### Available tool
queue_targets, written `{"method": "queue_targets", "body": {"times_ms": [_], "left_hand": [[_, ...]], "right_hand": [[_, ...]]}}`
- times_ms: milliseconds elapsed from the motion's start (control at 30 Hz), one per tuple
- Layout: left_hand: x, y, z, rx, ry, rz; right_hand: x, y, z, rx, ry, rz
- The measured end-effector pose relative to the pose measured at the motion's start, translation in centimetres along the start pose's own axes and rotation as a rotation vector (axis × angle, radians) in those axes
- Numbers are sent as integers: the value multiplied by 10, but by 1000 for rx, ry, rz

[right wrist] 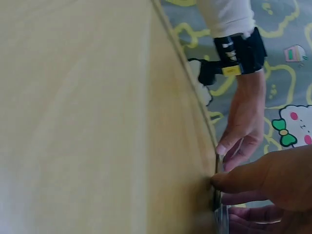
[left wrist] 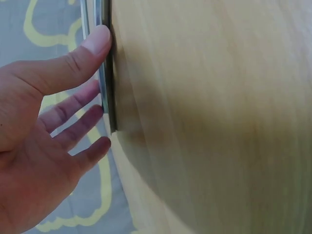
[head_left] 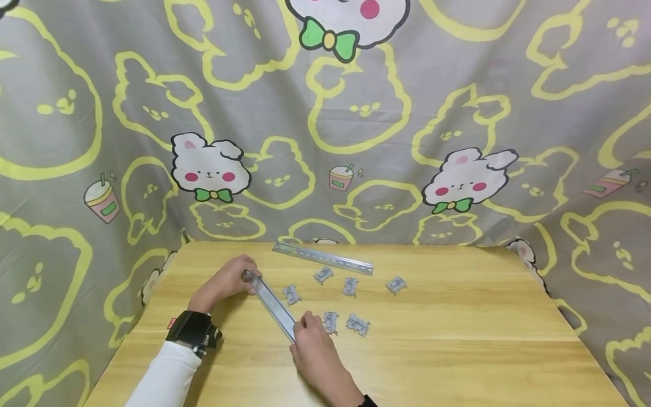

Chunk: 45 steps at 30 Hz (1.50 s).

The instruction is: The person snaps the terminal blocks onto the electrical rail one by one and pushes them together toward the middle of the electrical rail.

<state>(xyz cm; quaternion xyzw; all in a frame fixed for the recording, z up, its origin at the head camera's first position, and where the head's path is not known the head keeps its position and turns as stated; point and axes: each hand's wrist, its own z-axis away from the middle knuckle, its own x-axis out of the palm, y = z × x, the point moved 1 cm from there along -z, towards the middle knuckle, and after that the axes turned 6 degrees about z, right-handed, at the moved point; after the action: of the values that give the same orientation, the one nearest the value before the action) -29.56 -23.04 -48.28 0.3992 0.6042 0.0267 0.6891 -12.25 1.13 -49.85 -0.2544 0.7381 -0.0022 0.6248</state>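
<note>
Head view evenly lit; wrist views soft, tabletop [left wrist: 229, 126] shadowed.

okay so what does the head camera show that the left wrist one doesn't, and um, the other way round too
Only the head view shows the right hand, the six small gray pieces, the second metal strip lying toward the back, and the black wristband below a white sleeve.

Only the left wrist view shows the palm side of the left hand, with the thumbnail plain to see.

Both show that hand gripping the held metal strip, plus the wooden table and the patterned cloth.
</note>
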Motion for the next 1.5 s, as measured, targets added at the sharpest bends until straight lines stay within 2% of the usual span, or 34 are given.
{"method": "queue_targets", "body": {"times_ms": [167, 267, 500, 900, 1000, 1100, 1233, 1400, 1500], "left_hand": [[0, 1, 6, -81, -12, 35], [2, 2, 14, -93, -7, 38], [5, 5, 29, -11, 12, 12], [28, 27, 42, 52, 56, 20], [30, 33, 45, 44, 40, 11], [31, 42, 49, 21, 17, -24], [36, 58, 56, 35, 22, -117], [49, 81, 63, 63, 31, -228], [58, 92, 65, 73, 35, -264]], "right_hand": [[-2, 0, 4, -29, 6, 42], [-2, -1, 10, -52, -13, 43], [-8, 6, 22, -91, -53, 27], [-26, 35, 43, -82, -98, -55], [-28, 41, 49, -93, -95, -63], [-29, 46, 54, -105, -101, -72], [-33, 55, 60, -117, -124, -81], [-45, 73, 70, -107, -172, -119], [-52, 85, 76, -98, -183, -137]]}}
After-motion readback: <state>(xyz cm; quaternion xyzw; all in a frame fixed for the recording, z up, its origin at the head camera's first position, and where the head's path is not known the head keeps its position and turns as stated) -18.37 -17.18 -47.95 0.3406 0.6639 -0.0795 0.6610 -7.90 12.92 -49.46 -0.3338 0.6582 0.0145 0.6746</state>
